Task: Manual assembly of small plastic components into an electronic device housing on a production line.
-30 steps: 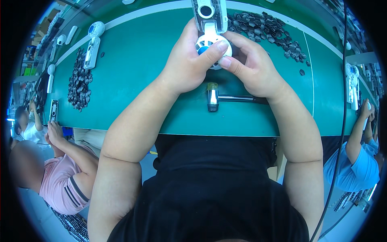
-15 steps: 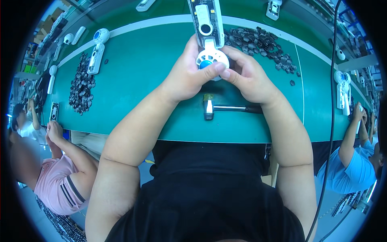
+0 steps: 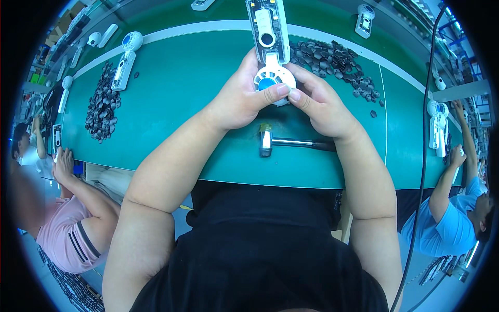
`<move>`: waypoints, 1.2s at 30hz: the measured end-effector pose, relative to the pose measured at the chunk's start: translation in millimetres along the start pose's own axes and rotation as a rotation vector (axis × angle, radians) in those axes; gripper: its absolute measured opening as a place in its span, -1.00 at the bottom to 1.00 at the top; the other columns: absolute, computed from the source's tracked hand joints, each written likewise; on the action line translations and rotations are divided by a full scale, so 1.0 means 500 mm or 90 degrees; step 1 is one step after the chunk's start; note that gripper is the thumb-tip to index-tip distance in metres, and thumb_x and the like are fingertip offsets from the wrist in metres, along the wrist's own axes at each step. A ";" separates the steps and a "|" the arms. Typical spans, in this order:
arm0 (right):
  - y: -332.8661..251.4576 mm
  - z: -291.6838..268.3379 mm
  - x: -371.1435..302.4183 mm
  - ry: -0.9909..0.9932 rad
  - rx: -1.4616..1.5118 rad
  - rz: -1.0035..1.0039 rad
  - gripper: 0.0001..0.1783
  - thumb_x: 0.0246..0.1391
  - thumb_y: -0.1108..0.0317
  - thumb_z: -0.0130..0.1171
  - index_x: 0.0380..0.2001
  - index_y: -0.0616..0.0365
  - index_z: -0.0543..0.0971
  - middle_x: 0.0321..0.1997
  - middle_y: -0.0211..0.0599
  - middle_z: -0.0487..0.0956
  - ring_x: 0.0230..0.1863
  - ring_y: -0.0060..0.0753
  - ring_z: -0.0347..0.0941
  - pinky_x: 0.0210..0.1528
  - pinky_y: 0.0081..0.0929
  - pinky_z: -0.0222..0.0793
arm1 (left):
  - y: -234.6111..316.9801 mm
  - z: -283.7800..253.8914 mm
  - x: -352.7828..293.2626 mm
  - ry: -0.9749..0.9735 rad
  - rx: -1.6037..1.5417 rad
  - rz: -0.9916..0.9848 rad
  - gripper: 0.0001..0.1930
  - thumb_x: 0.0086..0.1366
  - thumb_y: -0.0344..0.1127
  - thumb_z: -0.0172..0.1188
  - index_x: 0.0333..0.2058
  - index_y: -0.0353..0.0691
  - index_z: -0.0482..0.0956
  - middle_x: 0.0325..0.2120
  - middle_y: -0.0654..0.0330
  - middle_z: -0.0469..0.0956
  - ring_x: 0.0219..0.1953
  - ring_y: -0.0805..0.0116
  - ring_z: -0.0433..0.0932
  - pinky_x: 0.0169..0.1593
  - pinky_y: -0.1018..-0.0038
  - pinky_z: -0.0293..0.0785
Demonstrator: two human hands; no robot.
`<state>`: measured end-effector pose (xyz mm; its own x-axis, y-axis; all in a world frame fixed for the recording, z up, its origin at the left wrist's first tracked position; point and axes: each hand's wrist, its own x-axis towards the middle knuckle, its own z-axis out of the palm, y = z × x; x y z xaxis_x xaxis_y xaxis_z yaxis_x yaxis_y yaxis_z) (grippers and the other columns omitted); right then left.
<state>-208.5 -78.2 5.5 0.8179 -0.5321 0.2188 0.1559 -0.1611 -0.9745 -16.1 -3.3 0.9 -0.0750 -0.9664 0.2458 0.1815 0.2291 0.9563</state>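
L hand (image 3: 240,99) & R hand (image 3: 323,106): fingers closed round white device (image 3: 271,58), 12 o'clock; mallet (image 3: 293,142) approx 6 o'clock from device, on surface (image 3: 179,99).

From the wearer's head, the left of 2 fisheye cameras looks down and forward, upright, close above the plain black cloth shirt (image 3: 270,249); its wide view reaches across the flat, smooth green tabletop (image 3: 171,93), whose straight edges bend toward the rim.
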 end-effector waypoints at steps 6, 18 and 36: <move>-0.002 0.003 0.005 0.057 -0.168 -0.052 -0.44 0.33 0.14 0.25 0.23 0.28 0.46 0.13 -0.12 0.49 0.07 -0.34 0.48 0.12 -0.41 0.46 | -0.010 -0.002 0.000 0.022 0.019 0.019 -0.20 0.38 -0.03 0.35 0.37 -0.28 0.12 0.09 0.12 0.45 0.13 0.37 0.46 0.19 0.38 0.47; -0.035 0.016 0.005 0.185 -0.470 -0.362 -0.77 -0.10 0.45 0.52 -0.40 0.12 0.62 -0.30 -0.32 0.55 -0.33 -0.32 0.49 -0.28 -0.44 0.43 | -0.017 -0.001 0.005 0.075 0.003 0.018 -0.31 0.49 0.19 0.09 0.30 -0.25 0.23 0.02 0.09 0.53 0.06 0.33 0.55 0.14 0.38 0.52; -0.059 0.000 -0.012 0.193 -0.665 -0.644 -0.63 -0.29 0.58 0.56 -0.32 0.04 0.70 -0.32 -0.42 0.50 -0.43 -0.38 0.42 -0.44 -0.44 0.28 | -0.006 0.000 0.003 0.040 -0.083 -0.008 -0.38 0.54 0.15 0.00 0.29 -0.25 0.23 0.05 -0.01 0.55 0.06 0.16 0.63 0.12 0.25 0.60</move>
<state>-218.1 -70.1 33.0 0.4438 0.0404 0.8952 0.0087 -0.9991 0.0408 -16.7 -5.6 -1.7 -0.0178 -0.9755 0.2194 0.3076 0.2035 0.9295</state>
